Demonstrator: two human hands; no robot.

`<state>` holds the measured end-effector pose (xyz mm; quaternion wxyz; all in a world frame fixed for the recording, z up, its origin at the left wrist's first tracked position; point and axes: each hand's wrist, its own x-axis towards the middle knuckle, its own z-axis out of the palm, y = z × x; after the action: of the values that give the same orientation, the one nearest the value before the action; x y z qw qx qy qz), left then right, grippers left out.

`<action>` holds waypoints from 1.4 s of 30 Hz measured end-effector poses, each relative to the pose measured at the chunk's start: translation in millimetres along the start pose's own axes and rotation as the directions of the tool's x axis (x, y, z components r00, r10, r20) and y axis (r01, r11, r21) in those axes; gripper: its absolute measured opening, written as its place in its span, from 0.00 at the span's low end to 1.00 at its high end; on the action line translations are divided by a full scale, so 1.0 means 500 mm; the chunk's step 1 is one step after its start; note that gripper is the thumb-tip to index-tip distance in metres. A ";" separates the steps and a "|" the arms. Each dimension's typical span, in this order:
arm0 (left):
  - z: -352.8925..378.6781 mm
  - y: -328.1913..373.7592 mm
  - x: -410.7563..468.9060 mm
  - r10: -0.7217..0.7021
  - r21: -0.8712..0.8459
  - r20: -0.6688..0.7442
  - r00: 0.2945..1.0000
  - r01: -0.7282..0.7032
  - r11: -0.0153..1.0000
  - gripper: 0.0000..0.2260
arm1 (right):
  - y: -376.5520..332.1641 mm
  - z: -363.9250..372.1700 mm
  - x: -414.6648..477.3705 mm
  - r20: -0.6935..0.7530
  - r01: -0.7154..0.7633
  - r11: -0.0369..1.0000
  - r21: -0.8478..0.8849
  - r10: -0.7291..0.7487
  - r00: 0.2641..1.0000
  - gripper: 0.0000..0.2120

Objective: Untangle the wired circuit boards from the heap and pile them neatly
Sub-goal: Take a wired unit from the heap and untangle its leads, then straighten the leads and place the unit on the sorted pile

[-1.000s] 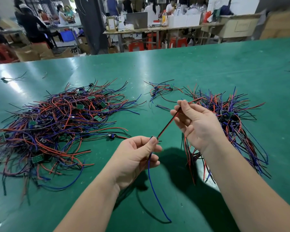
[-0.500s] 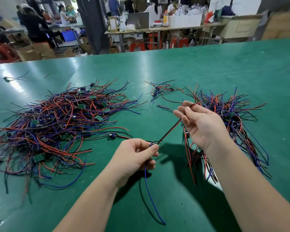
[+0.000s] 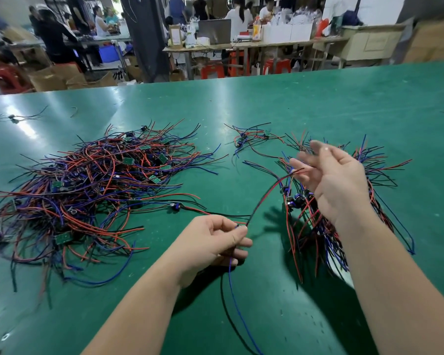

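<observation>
Your left hand pinches one wired circuit board between thumb and fingers, low over the green table mat. The board itself is mostly hidden in the grip. Its red and black wire pair arcs up toward your right hand, and its blue and black leads hang down in front of you. Your right hand hovers apart from the left, fingers spread and blurred. The wire tips lie right at those fingers, but I cannot tell whether they touch.

This one unit looks free of the tangle and is not yet laid down. Beneath your right forearm sits the gathered pile, its wires running roughly one way, so part of the sorting is done. The big tangled heap of red, blue and black wires and small green boards, well to your left, looks clearly larger than that pile. A small loose cluster lies beyond the two, and a lone unit sits far off to the left. By my reading, most of the work is ahead of you.
</observation>
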<state>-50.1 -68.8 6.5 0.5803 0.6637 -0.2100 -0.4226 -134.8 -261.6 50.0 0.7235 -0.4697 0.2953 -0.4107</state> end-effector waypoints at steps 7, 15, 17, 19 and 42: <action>-0.004 0.003 0.021 0.003 -0.267 -0.309 0.951 -0.090 0.959 0.11 | 0.029 0.022 -0.027 0.095 0.257 0.929 -0.264 -0.240 0.966 0.12; 0.013 -0.005 0.011 0.191 -0.036 -0.212 0.958 -0.203 0.978 0.10 | 0.104 0.055 -0.078 0.551 0.464 0.602 -0.650 -0.047 0.833 0.08; 0.019 0.000 0.007 0.209 -0.094 -0.176 0.962 -0.227 0.969 0.09 | 0.092 0.051 -0.070 0.511 0.428 0.673 -0.603 -0.086 0.855 0.08; 0.021 0.004 0.007 0.228 -0.112 -0.223 0.948 -0.257 0.960 0.09 | 0.075 0.047 -0.063 0.457 0.350 0.805 -0.480 -0.111 0.883 0.07; -0.051 -0.025 0.039 0.478 0.914 -0.399 0.782 0.298 0.275 0.06 | 0.049 0.016 -0.036 0.410 0.454 0.421 -0.786 -0.195 0.891 0.06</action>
<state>-21.5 -65.8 -12.5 0.1203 0.9558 -0.2593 0.0683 -129.6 -236.9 31.2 0.3251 -0.8646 0.2674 -0.2745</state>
